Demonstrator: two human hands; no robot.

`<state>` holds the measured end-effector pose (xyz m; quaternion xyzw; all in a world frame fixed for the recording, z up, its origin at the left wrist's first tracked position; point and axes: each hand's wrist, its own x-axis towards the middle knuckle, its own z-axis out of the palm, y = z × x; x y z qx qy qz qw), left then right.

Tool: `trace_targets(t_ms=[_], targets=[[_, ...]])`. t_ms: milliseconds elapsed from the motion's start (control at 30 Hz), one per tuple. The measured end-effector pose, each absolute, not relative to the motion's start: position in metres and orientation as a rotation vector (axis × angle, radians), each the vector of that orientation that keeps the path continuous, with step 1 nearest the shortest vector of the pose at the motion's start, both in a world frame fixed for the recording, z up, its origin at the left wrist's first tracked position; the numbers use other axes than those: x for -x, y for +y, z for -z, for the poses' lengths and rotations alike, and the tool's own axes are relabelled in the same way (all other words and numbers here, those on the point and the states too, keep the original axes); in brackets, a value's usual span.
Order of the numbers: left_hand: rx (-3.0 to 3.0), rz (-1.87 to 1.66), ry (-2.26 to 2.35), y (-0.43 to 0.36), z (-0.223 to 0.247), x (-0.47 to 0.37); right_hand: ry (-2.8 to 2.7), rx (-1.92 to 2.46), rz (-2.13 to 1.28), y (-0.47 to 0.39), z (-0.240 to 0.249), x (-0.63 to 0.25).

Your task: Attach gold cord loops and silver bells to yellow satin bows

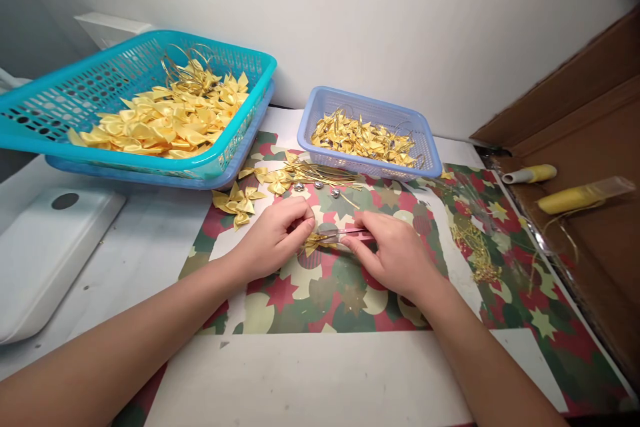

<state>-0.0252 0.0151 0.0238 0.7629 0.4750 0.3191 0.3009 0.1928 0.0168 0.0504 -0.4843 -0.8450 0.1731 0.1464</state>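
Note:
My left hand is closed in a pinch on a yellow ribbon bow, whose loops stick out below the fingertips. In my right hand is a pair of small scissors with pinkish handles, the blades pointing left at the bow. The blade tips reach the bow; whether they touch it I cannot tell. Just beyond my hands lie several loose yellow bows, a bundle of gold wire ties and small silver bells.
A teal basket heaped with yellow bows stands at the back left. Further right, a blue basket holds bows with gold ties. Wire scraps lie on the patterned sheet. Yellow rolls rest by the cardboard; a white device is left.

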Motion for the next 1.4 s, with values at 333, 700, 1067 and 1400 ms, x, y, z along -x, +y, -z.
trace_targets(t_ms=[333, 700, 1067, 1400], targets=[[-1.997, -0.856, 1.274, 0.016, -0.024, 0.025, -2.418, 1.464, -0.440, 0.002, -0.058, -0.186], [-1.973, -0.883, 1.259, 0.016, -0.024, 0.024, -2.368, 1.637, -0.277, -0.003, -0.056, -0.182], [-1.961, -0.885, 1.263, 0.016, -0.022, 0.025, -2.366, 1.617, -0.167, -0.002, -0.052, -0.180], [-1.967, -0.864, 1.274, 0.016, -0.019, 0.026, -2.349, 1.571, -0.220, 0.000, -0.046, -0.177]])
